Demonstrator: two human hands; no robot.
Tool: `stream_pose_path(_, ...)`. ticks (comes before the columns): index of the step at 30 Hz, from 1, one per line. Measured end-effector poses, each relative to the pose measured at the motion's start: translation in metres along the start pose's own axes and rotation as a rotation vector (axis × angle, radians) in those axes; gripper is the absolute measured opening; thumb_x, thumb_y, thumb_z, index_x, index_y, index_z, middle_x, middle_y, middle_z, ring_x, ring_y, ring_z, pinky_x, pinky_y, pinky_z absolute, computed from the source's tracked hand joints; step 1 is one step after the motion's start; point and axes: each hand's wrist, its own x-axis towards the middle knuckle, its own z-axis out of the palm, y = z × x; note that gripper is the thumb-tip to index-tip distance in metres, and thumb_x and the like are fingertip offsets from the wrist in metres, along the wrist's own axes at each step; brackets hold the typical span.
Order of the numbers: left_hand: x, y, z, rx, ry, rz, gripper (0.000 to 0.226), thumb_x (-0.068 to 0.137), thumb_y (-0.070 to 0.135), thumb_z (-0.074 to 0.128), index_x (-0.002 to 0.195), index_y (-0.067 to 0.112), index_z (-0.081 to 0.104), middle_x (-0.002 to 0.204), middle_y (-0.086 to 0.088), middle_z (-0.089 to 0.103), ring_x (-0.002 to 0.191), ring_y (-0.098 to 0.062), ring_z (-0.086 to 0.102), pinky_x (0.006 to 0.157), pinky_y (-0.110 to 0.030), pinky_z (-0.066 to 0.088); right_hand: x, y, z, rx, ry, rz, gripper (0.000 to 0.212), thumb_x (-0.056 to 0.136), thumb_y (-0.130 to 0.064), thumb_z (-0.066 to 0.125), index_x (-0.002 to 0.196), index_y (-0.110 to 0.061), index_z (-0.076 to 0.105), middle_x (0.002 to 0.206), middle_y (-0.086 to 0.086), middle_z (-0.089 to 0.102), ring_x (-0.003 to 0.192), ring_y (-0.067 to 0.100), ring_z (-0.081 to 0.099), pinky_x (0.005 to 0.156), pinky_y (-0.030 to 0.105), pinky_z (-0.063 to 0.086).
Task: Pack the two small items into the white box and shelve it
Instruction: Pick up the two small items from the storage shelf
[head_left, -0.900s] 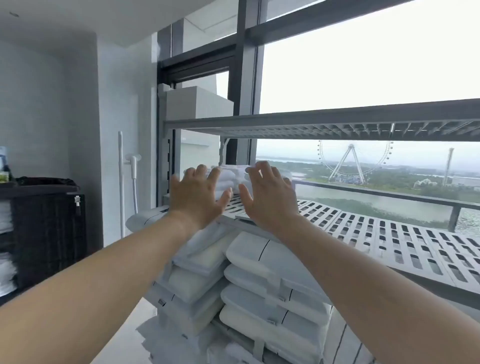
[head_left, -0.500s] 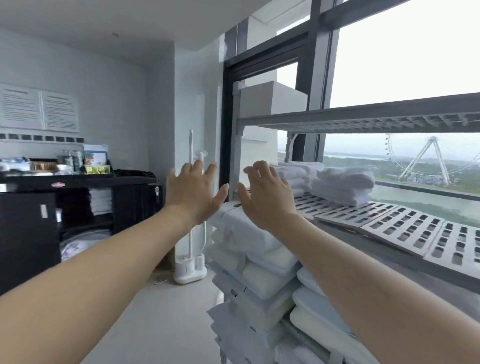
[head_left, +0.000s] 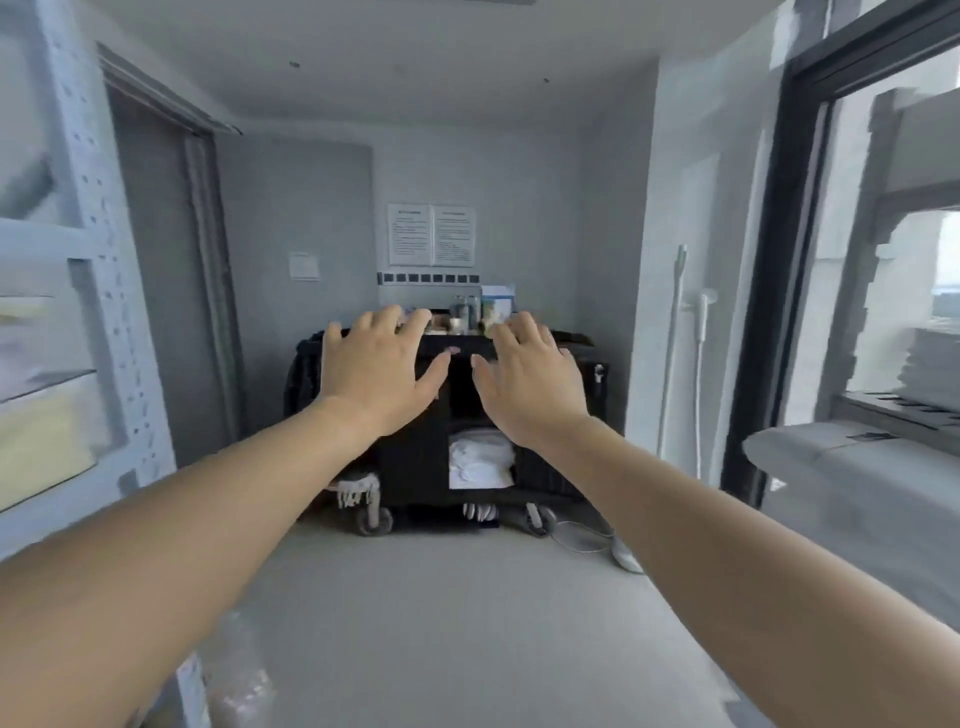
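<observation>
My left hand (head_left: 378, 370) and my right hand (head_left: 530, 384) are stretched out in front of me at chest height, palms down, fingers spread, holding nothing. Beyond them stands a black service cart (head_left: 415, 467) against the far wall. Small bottles and a little carton (head_left: 480, 312) stand on the cart's top. A white box (head_left: 930, 140) sits blurred on the upper shelf at the far right edge. I cannot make out the two small items.
A grey metal shelf rack (head_left: 98, 291) stands close on the left. A slatted shelf with stacked white linen (head_left: 930, 364) runs along the window on the right. A white steamer pole (head_left: 675, 364) leans by the window frame. Folded towels (head_left: 480, 462) fill the cart.
My view has swung left, away from the window shelf and pillow stack, and now faces the cart across the room. Both hands stay open and raised ahead of me.
</observation>
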Motion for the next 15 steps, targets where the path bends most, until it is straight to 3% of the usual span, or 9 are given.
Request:
stream_pose_path(7,-0.049,-0.152,-0.003,0.262,-0.059,-0.226,0.058,0.086,0.056,0.030,0.132,0.022,0.039,0.127,-0.007,0.054,0.114,-0.033,0.049,0.093,-0.052,0.036,0.049,-0.137,0.091,0.302,-0.029,-0.195,0.039,0.094,-0.039,0.038,0.119,-0.012,0.050,0.121,0.006,0.047,0.111,0.026,0.047,0.085,0.041,0.042)
stream_pose_path(15,-0.082,-0.259,0.001,0.494,-0.122,-0.391,0.054,0.086,0.053,0.037,0.129,0.021,0.044,0.125,-0.008,0.054,0.114,-0.031,0.048,0.095,-0.050,0.032,0.087,-0.246,0.167,0.515,-0.050,-0.395,0.039,0.095,-0.037,0.036,0.120,-0.010,0.049,0.123,0.008,0.047,0.105,0.027,0.049,0.078,0.039,0.042)
